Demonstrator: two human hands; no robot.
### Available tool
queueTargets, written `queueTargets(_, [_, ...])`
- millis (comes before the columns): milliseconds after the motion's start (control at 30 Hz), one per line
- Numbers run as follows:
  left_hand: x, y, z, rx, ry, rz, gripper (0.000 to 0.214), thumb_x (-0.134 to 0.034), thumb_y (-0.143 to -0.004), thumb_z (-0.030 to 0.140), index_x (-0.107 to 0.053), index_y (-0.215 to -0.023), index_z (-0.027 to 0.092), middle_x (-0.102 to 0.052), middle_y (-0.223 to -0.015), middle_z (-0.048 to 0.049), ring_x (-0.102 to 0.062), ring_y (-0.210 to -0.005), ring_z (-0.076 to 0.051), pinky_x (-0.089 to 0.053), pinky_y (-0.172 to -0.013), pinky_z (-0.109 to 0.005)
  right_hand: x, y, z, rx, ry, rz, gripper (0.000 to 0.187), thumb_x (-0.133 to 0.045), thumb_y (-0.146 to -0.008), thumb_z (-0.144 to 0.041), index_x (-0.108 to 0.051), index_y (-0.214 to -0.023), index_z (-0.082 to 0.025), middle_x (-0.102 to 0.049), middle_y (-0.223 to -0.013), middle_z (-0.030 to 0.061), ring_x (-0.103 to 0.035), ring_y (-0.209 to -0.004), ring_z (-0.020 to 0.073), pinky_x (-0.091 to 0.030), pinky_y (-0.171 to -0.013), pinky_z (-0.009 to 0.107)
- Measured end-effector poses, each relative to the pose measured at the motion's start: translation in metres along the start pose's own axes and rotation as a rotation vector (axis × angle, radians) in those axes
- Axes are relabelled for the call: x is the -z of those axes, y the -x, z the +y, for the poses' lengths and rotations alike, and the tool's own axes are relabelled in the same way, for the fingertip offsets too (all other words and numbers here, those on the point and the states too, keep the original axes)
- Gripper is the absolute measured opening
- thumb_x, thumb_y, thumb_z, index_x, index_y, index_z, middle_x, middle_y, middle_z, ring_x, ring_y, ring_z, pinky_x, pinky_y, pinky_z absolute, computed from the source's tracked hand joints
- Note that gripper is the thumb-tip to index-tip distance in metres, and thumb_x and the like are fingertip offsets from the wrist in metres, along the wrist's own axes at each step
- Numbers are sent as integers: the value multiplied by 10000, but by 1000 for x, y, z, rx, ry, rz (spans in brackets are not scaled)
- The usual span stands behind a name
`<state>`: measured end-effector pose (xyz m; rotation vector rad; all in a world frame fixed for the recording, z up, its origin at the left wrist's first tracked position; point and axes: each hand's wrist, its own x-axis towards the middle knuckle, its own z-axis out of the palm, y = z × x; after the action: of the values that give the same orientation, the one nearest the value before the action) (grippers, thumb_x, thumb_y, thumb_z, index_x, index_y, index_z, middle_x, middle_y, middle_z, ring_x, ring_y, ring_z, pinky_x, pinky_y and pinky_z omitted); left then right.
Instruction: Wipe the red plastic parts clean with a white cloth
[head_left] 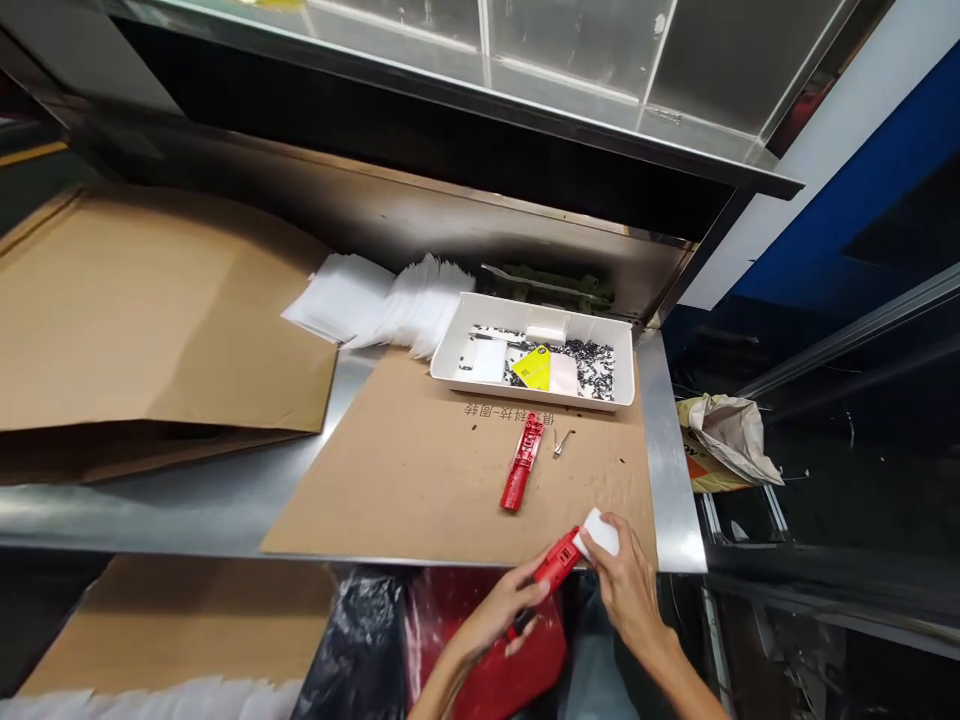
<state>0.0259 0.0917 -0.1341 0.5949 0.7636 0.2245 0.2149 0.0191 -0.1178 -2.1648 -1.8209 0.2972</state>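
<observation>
Left hand (501, 610): holds red part (553, 567).
Right hand (624, 585): holds white bag (601, 532) at its tip.
Bench (187, 505): second red part (523, 462), white tray (534, 352).

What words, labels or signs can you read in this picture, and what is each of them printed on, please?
Printed characters on the cardboard sheet, just below the white tray: upside down to the camera and too blurred to quote.
Yellow tag in the tray: a small dark mark, too small to read.
Red part held in both hands, and red part lying on the cardboard: no text visible.
</observation>
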Motion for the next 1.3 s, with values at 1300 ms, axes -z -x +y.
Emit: queueTargets(1300, [22,-11,14,14,-675,-62,744,-561,-813,499,-383,-1448,155,-456,-656,23,-405,-526,-137,-308,-423,-237,24,-57,29,476,93,-397,331,-499,-973,-311,-587,-1270,-429,-485,-1389,54,-525,-1076,247,-501,-829,371])
